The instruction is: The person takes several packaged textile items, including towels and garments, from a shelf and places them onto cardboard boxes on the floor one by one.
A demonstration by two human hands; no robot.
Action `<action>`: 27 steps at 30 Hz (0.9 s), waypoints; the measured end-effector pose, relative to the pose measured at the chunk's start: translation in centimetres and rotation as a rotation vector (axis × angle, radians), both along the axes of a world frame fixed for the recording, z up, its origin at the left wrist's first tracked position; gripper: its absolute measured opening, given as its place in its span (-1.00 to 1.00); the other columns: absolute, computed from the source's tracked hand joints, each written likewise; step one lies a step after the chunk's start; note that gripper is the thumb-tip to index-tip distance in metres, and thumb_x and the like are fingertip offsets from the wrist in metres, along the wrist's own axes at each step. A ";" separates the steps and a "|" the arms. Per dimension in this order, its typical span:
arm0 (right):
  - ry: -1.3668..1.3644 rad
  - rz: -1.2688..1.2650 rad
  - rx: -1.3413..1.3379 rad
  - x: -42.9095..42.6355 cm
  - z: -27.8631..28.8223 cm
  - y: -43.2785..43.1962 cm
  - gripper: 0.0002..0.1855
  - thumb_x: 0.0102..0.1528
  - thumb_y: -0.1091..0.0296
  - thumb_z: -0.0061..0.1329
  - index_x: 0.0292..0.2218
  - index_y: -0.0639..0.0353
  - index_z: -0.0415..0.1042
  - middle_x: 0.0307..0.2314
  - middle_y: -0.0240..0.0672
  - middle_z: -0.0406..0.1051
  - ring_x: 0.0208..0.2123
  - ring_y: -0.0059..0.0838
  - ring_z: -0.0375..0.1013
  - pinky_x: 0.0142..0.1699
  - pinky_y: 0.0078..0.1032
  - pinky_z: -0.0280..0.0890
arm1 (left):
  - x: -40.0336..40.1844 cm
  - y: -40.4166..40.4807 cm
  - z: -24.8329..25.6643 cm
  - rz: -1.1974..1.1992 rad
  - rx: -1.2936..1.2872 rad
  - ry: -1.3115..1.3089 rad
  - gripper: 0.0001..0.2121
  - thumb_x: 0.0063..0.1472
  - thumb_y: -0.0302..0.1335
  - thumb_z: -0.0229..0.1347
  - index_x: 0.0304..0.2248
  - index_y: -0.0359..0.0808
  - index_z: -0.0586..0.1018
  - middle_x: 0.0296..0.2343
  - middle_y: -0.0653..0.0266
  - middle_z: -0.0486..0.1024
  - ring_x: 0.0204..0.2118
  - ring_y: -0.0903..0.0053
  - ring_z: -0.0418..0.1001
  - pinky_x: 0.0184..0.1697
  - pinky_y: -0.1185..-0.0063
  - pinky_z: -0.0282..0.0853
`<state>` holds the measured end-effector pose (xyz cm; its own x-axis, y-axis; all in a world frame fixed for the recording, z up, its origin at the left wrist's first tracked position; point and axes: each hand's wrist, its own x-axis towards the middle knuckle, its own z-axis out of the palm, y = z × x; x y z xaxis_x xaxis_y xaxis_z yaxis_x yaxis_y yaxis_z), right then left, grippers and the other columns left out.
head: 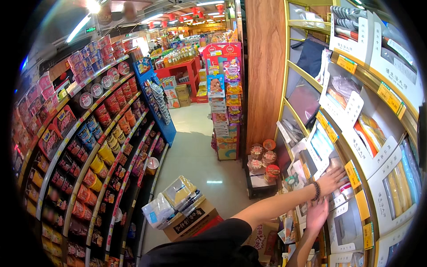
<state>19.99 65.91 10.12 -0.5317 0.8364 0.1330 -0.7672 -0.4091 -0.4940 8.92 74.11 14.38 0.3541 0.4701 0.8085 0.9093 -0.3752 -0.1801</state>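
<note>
My left hand [331, 180], with a dark bead bracelet at its wrist, lies with fingers extended over packed goods in an open-fronted white box on the right shelf. Close below it is my right hand [317, 213], its fingers pointing up beside the left wrist and partly hidden. Neither hand plainly holds anything. A red and white rolled item [347, 190] shows just under the left fingers. White display boxes with folded textiles [370, 133] fill the shelves around, and a light blue pack [322, 142] sits above. Yellow price tags [352, 173] line the shelf edge.
Wrapped packs [180, 193] lie on a brown cardboard carton [191, 218] on the aisle floor. Shelves of instant noodle tubs [103, 153] run along the left. A low black stand [262, 192] holds bowls by a wooden pillar [265, 66]. A snack display [223, 100] stands ahead.
</note>
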 end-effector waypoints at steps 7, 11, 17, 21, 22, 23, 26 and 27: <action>-0.027 0.022 -0.025 -0.9 0.2 0.6 -0.52 0.25 0.15 -0.41 0.15 0.05 0.04 0.11 -0.29 0.10 0.17 -0.38 0.00 0.24 -0.20 -0.19 | 0.2 2.4 0.8 0.116 -0.080 0.049 -0.68 0.01 -0.39 -0.04 -0.19 -0.19 0.50 -0.10 0.16 0.39 0.08 0.28 0.23 0.21 0.30 -0.03; -0.054 0.069 0.040 -1.9 0.4 1.5 -0.42 0.20 0.21 -0.31 0.22 -0.03 -0.07 0.15 -0.33 0.02 0.18 -0.35 -0.03 0.24 -0.21 -0.18 | -0.1 2.8 2.6 0.186 -0.288 -0.018 -0.69 0.01 -0.39 -0.04 -0.21 -0.22 0.52 -0.11 0.17 0.41 0.08 0.28 0.23 0.21 0.32 -0.03; -0.191 -0.063 0.064 -1.7 -0.6 3.6 -0.44 0.18 0.20 -0.30 0.20 -0.03 -0.03 0.15 -0.36 0.02 0.15 -0.39 0.02 0.20 -0.25 -0.10 | -1.2 0.3 2.8 0.214 -0.276 0.034 -0.67 0.01 -0.41 -0.05 -0.20 -0.31 0.50 -0.13 0.10 0.42 0.04 0.26 0.29 0.17 0.34 0.07; -0.039 0.008 0.095 -1.3 1.2 4.1 -0.41 0.18 0.20 -0.31 0.19 0.12 -0.06 0.14 -0.37 0.02 0.17 -0.41 -0.04 0.19 -0.25 -0.07 | -3.1 -1.8 3.3 0.080 0.129 0.073 -0.62 0.02 -0.42 -0.04 -0.14 -0.38 0.42 -0.14 0.05 0.41 0.03 0.24 0.31 0.15 0.33 0.13; -0.039 -0.036 0.083 -1.7 1.8 4.1 -0.43 0.19 0.20 -0.31 0.17 0.20 -0.03 0.13 -0.36 0.03 0.16 -0.41 -0.02 0.19 -0.27 -0.05 | -3.4 -2.2 3.5 0.070 0.160 0.079 -0.63 0.00 -0.42 -0.04 -0.16 -0.39 0.43 -0.15 0.05 0.41 0.02 0.24 0.32 0.13 0.34 0.16; -0.033 -0.029 0.090 -1.9 2.2 4.1 -0.43 0.19 0.20 -0.31 0.17 0.20 -0.03 0.13 -0.36 0.03 0.16 -0.41 -0.02 0.19 -0.27 -0.05 | -3.7 -2.5 3.6 0.059 0.190 0.086 -0.64 -0.01 -0.43 -0.04 -0.18 -0.41 0.43 -0.16 0.05 0.42 0.01 0.23 0.33 0.11 0.35 0.20; 0.024 0.013 0.096 -1.8 2.1 5.2 -0.48 0.23 0.15 -0.34 0.12 0.23 0.04 0.08 -0.32 0.09 0.10 -0.42 0.05 0.20 -0.25 -0.07 | -3.7 -3.3 4.1 0.058 0.201 0.095 -0.60 -0.01 -0.42 -0.04 -0.15 -0.43 0.42 -0.16 0.04 0.40 -0.01 0.23 0.34 0.08 0.35 0.23; 0.017 0.014 0.136 -1.8 1.7 5.6 -0.47 0.23 0.14 -0.34 0.13 0.23 0.02 0.09 -0.31 0.08 0.12 -0.41 0.04 0.21 -0.23 -0.08 | -3.7 -3.6 4.2 0.063 0.197 0.095 -0.59 -0.01 -0.41 -0.04 -0.14 -0.43 0.41 -0.16 0.03 0.40 -0.02 0.24 0.35 0.07 0.35 0.23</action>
<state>18.14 71.53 11.80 -0.5403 0.8022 0.2539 -0.7703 -0.3501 -0.5330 5.20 70.48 18.54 0.4076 0.3305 0.8513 0.9054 -0.2674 -0.3297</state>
